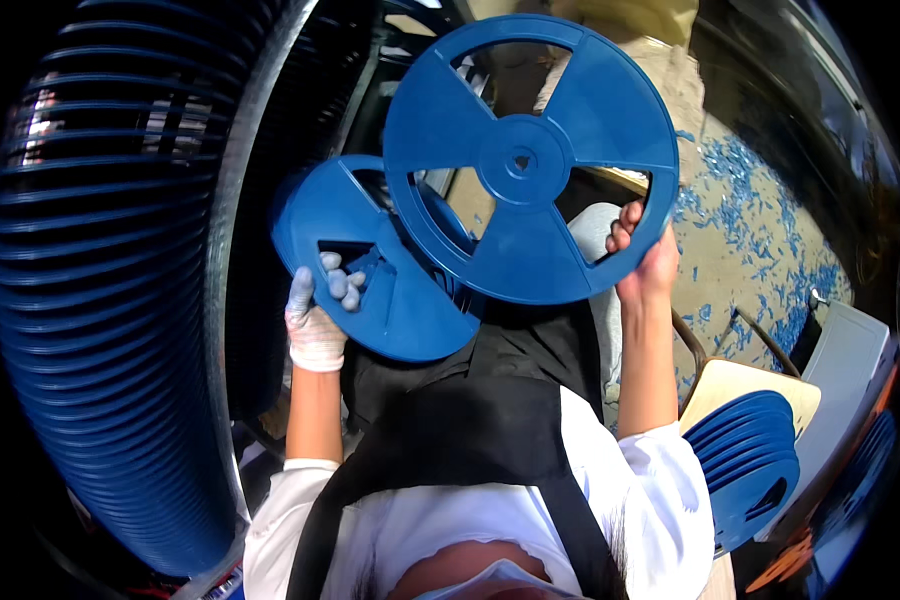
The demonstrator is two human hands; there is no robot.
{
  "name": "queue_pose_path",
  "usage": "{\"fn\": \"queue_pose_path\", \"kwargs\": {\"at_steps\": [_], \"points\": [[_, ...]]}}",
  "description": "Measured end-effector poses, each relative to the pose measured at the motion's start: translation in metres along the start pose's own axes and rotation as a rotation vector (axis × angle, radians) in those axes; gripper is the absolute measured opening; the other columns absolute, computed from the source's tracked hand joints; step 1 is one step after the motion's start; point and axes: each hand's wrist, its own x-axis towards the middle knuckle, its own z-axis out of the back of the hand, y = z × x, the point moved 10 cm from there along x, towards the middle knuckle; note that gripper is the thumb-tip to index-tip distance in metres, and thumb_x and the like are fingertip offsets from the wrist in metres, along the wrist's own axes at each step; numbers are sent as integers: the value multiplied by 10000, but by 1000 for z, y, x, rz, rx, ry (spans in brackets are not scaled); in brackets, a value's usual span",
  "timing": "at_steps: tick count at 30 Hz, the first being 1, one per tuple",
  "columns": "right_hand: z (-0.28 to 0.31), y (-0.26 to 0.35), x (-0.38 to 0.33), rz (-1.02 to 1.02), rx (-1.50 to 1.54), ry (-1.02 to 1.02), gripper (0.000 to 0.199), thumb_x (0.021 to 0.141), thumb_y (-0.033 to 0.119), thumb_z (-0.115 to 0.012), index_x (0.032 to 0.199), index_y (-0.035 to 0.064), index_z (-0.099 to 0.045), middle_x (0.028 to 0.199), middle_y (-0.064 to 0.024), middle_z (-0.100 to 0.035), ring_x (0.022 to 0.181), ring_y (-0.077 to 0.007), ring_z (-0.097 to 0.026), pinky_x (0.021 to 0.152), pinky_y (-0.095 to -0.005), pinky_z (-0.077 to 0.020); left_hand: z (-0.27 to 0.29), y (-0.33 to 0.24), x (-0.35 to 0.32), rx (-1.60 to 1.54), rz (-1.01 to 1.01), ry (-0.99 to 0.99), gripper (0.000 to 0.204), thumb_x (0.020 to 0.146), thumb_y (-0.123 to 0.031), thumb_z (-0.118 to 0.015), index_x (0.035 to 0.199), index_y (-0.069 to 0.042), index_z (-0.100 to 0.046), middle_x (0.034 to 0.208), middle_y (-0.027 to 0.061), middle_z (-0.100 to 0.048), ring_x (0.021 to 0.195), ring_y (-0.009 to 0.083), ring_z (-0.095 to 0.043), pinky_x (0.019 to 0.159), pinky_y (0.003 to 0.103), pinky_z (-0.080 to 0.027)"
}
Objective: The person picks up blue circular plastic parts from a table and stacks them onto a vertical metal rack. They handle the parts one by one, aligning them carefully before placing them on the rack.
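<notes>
My right hand, bare, grips the lower right rim of a large blue plastic reel with three spokes and open windows, held up flat toward the camera. My left hand, in a white glove, holds a second blue reel by one of its window openings, fingers hooked through it. This second reel sits lower left and partly behind the first one. Both forearms rise from white sleeves over a black apron.
A tall stack of blue reels fills the left side behind a metal post. A smaller pile of blue reels lies at lower right on a beige board. Blue plastic scraps litter the floor at right.
</notes>
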Motion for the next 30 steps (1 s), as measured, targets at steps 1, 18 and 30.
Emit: {"fn": "queue_pose_path", "kwargs": {"at_steps": [1, 18, 30], "points": [[11, -3, 10, -19, 33, 4, 329, 977, 325, -379, 847, 62, -528, 712, -31, -481, 588, -143, -489, 555, -280, -422, 4, 0, 1, 19, 8, 12, 381, 935, -285, -551, 1103, 58, -558, 733, 111, -610, 660, 266, -592, 928, 391, -463], [25, -9, 76, -14, 128, 96, 349, 976, 348, -387, 846, 60, -533, 699, -26, -472, 568, -132, -467, 529, -271, -404, -6, -5, -6, 6, -15, 81, 380, 931, -271, -556, 1102, 68, -553, 766, 155, -644, 667, 294, -625, 965, 401, -447], [-176, 20, 117, 894, -854, 433, 339, 973, 248, -469, 795, -7, -603, 710, -98, -567, 562, -172, -551, 548, -277, -426, -12, -6, -8, 49, -10, 66, 371, 939, -275, -535, 1112, 53, -541, 780, 146, -648, 707, 298, -637, 974, 407, -434]]}}
